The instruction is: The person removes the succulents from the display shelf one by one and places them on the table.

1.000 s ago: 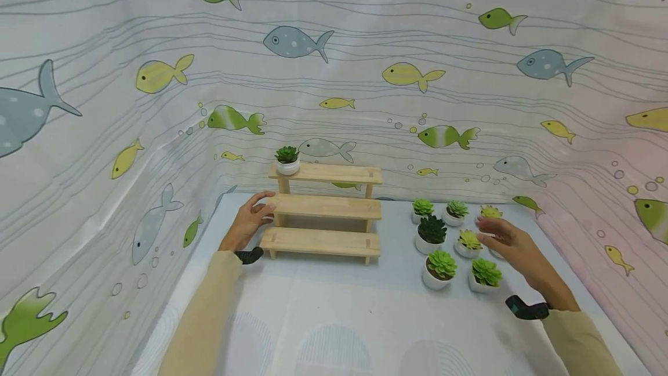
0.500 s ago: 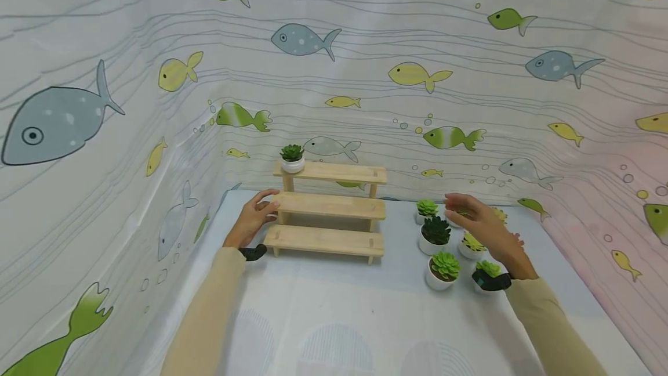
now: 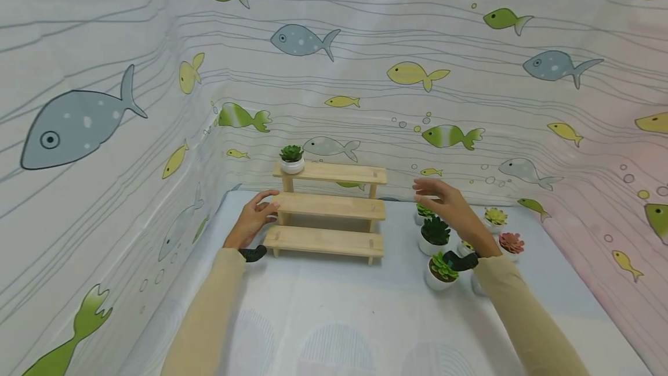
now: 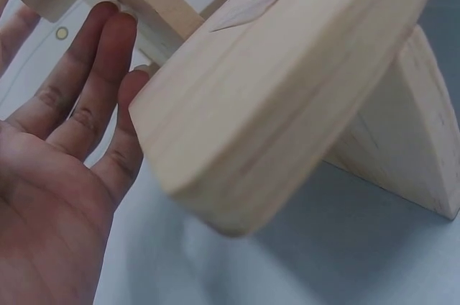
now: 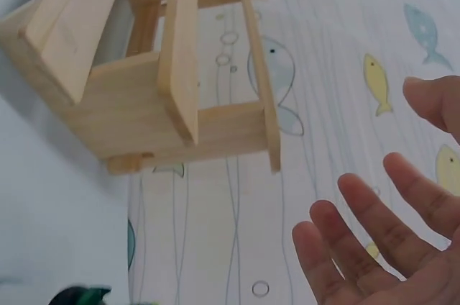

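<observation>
A three-step wooden plant stand [image 3: 323,241] sits near the back of the table, with a dark green potted succulent [image 3: 292,162] on the left end of its top step. My left hand [image 3: 251,222] is at the stand's left side; in the left wrist view its relaxed fingers [image 4: 97,96] lie against the wood behind the lowest step. To the right, my right hand [image 3: 451,208] is raised in the air above the potted plants. Its fingers [image 5: 388,229] are spread and hold nothing. Beneath it are a dark green succulent [image 3: 435,234] and a light green succulent [image 3: 441,274].
Further right stand a yellow-green succulent [image 3: 494,219] and a reddish succulent [image 3: 511,245] in white pots. My right hand and forearm partly cover several other pots. Fish-patterned sheeting [image 3: 365,28] encloses the pale tabletop [image 3: 334,300] at the back and sides.
My right hand has moved left and slightly up, from over the right-hand pots toward the stand, still empty. The reddish succulent has come into view. My left hand stays at the stand.
</observation>
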The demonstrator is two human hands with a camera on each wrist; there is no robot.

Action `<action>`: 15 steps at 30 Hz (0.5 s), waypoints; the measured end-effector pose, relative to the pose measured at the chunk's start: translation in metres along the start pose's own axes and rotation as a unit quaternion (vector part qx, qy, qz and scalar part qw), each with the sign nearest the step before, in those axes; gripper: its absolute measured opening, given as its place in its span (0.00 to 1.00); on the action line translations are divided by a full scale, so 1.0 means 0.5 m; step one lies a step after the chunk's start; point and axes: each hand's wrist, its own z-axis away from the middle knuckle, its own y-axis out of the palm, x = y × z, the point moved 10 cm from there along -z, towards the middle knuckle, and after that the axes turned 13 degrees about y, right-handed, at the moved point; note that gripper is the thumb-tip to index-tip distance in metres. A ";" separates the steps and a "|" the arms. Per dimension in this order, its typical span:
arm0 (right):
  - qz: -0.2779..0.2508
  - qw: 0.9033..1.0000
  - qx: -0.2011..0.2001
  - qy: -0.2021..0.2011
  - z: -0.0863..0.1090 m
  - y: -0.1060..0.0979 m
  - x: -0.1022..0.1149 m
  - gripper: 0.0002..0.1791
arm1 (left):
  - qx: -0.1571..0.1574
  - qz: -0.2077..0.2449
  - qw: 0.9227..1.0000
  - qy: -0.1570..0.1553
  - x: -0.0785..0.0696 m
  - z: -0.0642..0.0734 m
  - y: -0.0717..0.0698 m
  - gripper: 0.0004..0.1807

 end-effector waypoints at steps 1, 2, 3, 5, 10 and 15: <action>-0.003 1.000 0.001 -0.002 -0.007 0.006 0.006 0.31 | -0.001 0.001 1.000 -0.001 0.000 0.000 0.000 0.32; -0.009 1.000 0.001 -0.004 -0.015 0.012 0.012 0.30 | -0.001 0.001 1.000 -0.001 -0.001 0.001 -0.001 0.32; -0.013 1.000 0.000 -0.006 -0.022 0.017 0.018 0.30 | -0.001 0.001 1.000 -0.001 -0.002 0.001 -0.001 0.32; -0.020 1.000 -0.002 -0.013 -0.035 0.028 0.031 0.30 | -0.001 0.001 1.000 -0.003 -0.004 0.001 0.000 0.32; -0.036 0.999 -0.001 -0.031 -0.063 0.059 0.067 0.30 | 0.001 -0.004 1.000 -0.002 -0.007 -0.002 0.001 0.31; -0.033 0.998 0.005 -0.044 -0.092 0.096 0.100 0.30 | 0.001 -0.005 1.000 -0.007 0.000 -0.006 -0.005 0.32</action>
